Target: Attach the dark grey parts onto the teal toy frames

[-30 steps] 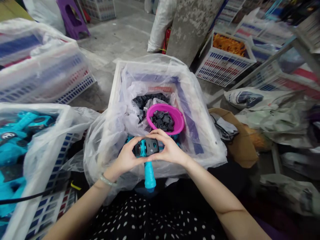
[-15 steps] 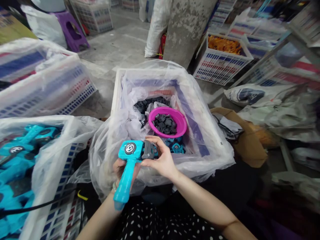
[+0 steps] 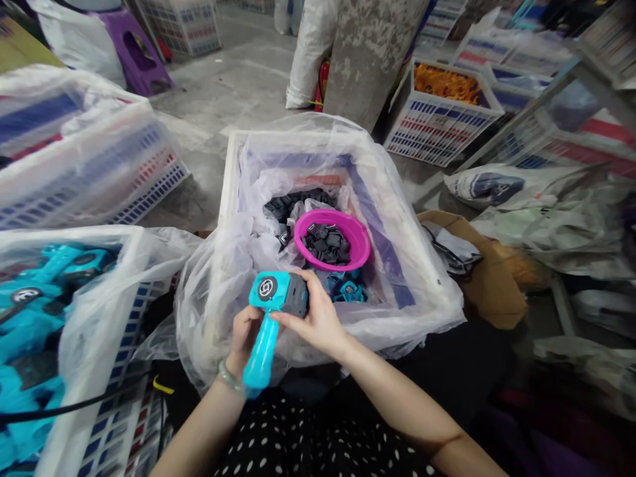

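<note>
While right hand pinches dark grey end piece of turquoise hammer-shaped toy between thumb on near side and fingers on far side, left hand curls beside handle under toy's head; left fingertips hidden, cannot tell exact grip. Toy above near edge of film-draped white crate, handle slanting toward polka-dot garment, swirl-marked black disc facing up. Magenta bowl with dark grey plastic parts inside crate, just beyond.
</note>
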Motion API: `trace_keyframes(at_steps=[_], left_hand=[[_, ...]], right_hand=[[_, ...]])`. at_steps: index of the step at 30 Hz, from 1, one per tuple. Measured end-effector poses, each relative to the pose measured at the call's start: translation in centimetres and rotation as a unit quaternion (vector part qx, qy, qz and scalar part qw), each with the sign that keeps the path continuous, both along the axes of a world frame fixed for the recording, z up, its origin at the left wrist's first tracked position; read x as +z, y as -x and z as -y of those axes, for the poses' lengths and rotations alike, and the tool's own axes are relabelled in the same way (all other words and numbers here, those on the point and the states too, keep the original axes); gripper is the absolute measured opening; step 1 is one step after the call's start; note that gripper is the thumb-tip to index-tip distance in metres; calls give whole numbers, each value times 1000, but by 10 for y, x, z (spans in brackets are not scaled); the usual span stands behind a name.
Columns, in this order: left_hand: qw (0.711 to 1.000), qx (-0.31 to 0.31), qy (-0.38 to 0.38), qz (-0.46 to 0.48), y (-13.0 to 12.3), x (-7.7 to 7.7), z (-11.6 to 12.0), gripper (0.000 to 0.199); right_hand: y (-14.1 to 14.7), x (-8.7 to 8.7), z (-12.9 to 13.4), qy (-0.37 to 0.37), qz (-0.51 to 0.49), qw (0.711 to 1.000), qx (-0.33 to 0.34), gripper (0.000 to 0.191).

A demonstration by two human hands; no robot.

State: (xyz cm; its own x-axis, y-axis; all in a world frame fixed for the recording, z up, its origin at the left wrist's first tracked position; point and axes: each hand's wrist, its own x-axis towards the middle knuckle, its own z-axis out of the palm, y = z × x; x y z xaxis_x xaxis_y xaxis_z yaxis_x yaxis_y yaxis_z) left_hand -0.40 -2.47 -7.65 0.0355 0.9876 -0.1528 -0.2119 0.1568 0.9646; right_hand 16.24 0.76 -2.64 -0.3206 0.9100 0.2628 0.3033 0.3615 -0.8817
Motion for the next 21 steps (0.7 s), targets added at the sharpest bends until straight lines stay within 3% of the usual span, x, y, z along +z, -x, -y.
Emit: trace_keyframes(at_steps=[3, 6, 10, 12, 15, 19, 21], left_hand=[[997, 29, 23, 64, 2, 19, -7, 72], [998, 62, 11, 7, -5, 31, -12, 71], [997, 56, -10, 42, -15, 33, -12, 62], [995, 55, -33, 83, -19, 32, -12, 59], [986, 103, -25, 131, -25, 29, -15, 52], [973, 160, 30, 165, -30, 21, -24, 48], [967, 184, 58, 167, -27, 17, -28, 50]], right_hand=[[-6, -1, -11, -76, 52, 996, 17, 64], [-7, -2, -16, -82, 78, 991, 73, 68], [-15, -2, -22, 101, -1, 984, 146, 104], [-19, -3, -25, 181, -65, 966, 171, 107], [-19, -8, -29, 231, -109, 955, 152, 103], [-9, -18, -38, 264, -75, 955, 111, 104], [-8, -28, -57, 271, -43, 949, 153, 105]])
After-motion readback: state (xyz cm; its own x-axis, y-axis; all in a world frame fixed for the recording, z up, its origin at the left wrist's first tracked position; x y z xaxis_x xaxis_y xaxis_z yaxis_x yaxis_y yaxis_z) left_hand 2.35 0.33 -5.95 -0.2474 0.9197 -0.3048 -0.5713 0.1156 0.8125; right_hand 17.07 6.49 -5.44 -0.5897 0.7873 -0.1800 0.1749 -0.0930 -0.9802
